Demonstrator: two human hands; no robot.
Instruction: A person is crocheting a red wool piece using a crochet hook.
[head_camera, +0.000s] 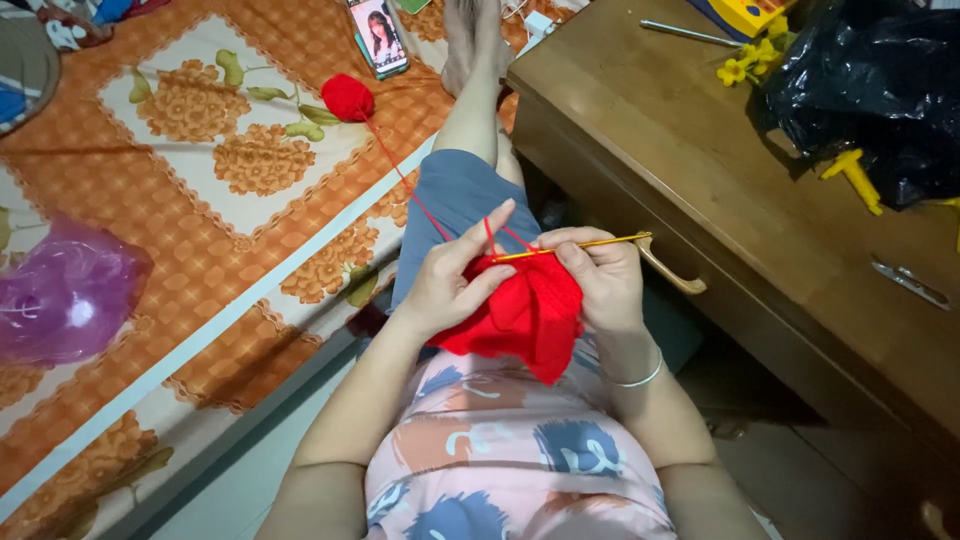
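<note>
**Red crochet piece held over the lap**

The left hand (450, 285) pinches the red crochet piece (525, 315), its fingers closed on the fabric, forefinger raised under the strand. The right hand (600, 280) grips a yellow crochet hook (580, 246). Farther off, the red yarn ball (347, 97) lies on the floral bedsheet (200, 240). A black plastic bag (880, 90) sits on the desk (700, 170), its contents hidden.

Orange floral-patterned mat (200, 250) over pale floor (250, 480), brown wooden drawer table (700, 170) alongside, under soft indoor light.

Matt red knitted yarn piece (525, 310), glossy metal hook (575, 247), polished wooden table (700, 170).
</note>
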